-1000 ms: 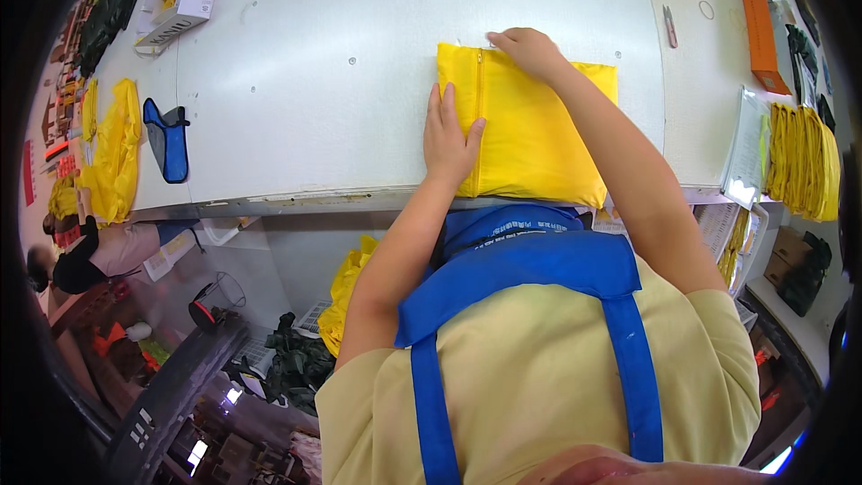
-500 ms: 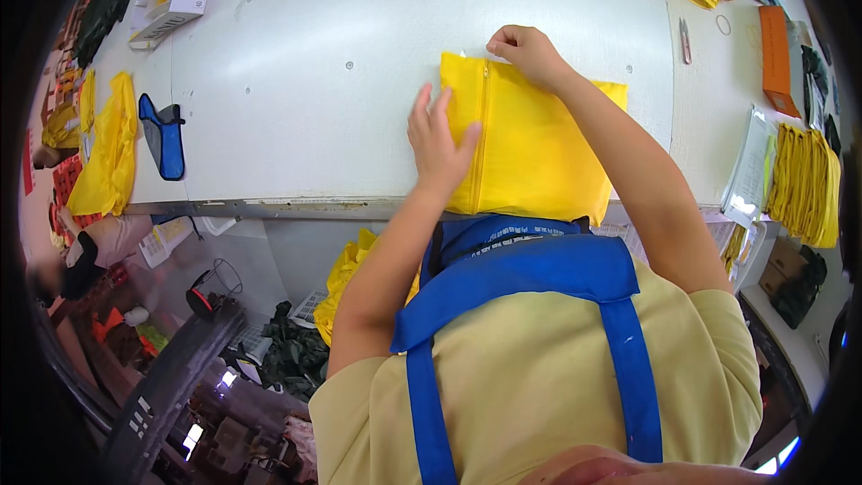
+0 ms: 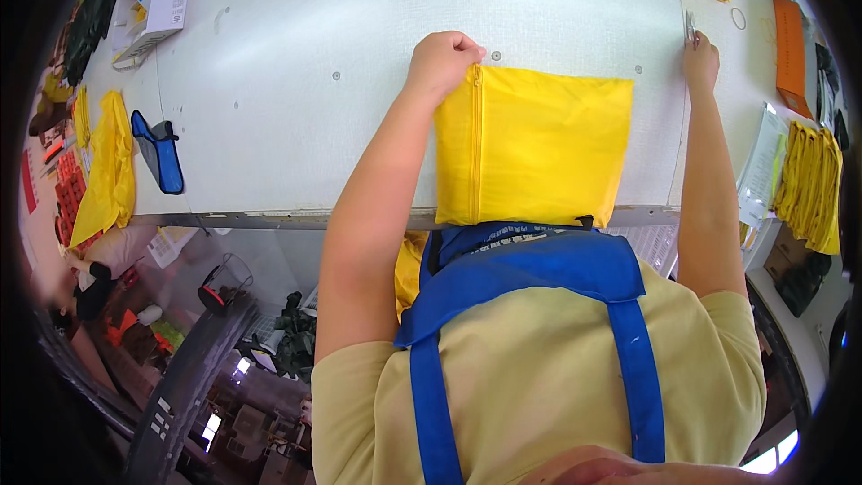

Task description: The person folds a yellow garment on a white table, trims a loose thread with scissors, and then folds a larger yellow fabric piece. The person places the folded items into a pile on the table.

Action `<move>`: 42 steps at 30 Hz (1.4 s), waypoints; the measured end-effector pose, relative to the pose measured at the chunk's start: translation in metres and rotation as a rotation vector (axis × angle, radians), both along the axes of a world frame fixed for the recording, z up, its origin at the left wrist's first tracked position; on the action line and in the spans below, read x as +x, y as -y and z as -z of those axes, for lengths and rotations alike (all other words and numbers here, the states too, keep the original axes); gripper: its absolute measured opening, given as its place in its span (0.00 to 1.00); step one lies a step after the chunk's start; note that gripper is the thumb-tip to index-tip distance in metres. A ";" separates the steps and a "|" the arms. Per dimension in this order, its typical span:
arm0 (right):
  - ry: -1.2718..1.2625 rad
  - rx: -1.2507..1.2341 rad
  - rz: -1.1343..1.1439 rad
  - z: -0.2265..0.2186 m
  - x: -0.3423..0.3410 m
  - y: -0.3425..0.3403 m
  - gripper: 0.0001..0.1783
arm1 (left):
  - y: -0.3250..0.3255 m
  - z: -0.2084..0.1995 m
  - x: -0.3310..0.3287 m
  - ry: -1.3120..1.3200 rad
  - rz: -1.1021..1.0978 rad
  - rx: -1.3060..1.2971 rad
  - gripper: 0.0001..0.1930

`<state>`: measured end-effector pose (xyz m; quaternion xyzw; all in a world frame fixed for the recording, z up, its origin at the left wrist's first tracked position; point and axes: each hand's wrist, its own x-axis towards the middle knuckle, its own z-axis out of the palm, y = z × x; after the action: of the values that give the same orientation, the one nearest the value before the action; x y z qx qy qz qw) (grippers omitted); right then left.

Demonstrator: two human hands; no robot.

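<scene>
Left hand (image 3: 444, 61): thumb and fingertips pinched together on the upper-left corner of a yellow, nearly square, zipped fabric pouch (image 3: 557, 148). Whether a loose thread is caught there too, cannot tell. Right hand (image 3: 702, 61): fingers wrapped around the handle end of small, slim metal snips (image 3: 690, 25), points toward 12 o'clock; lifted or resting, cannot tell.

Key relation: snips lie at about 3 o'clock from the pinched corner, well apart, with bare white worktop (image 3: 575, 13) between. Pouch spreads toward 4–5 o'clock from the left hand, 8 o'clock from the right; left is nearer, and touching. Pouch lies flat, slightly longer along 9–3, zip running 12–6 by its left side, lower edge at the worktop's near rim.

Farther out: orange oblong box (image 3: 790, 58) at 3 o'clock from the right hand, folded yellow fabric stack (image 3: 808, 184) at 4–5. Blue-and-grey fabric piece (image 3: 163, 160) toward 8–9 o'clock from the left hand.
</scene>
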<state>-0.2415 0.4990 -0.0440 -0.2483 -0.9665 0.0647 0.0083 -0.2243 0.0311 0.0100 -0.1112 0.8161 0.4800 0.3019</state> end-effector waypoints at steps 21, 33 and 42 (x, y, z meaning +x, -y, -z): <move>0.469 -0.590 -0.704 -0.078 0.024 0.293 0.17 | 0.006 0.004 0.000 0.027 -0.168 0.202 0.06; -0.041 0.027 -0.602 -0.051 0.044 0.269 0.28 | 0.031 0.019 0.045 -0.244 -0.480 0.120 0.22; 0.054 -0.714 -0.380 -0.142 0.206 0.276 0.36 | 0.025 -0.044 0.131 0.262 -0.163 0.634 0.32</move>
<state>-0.0354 0.2225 0.0979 -0.0542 -0.9118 0.3903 -0.1159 -0.0934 0.0064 0.0541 -0.1374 0.5695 0.7137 0.3841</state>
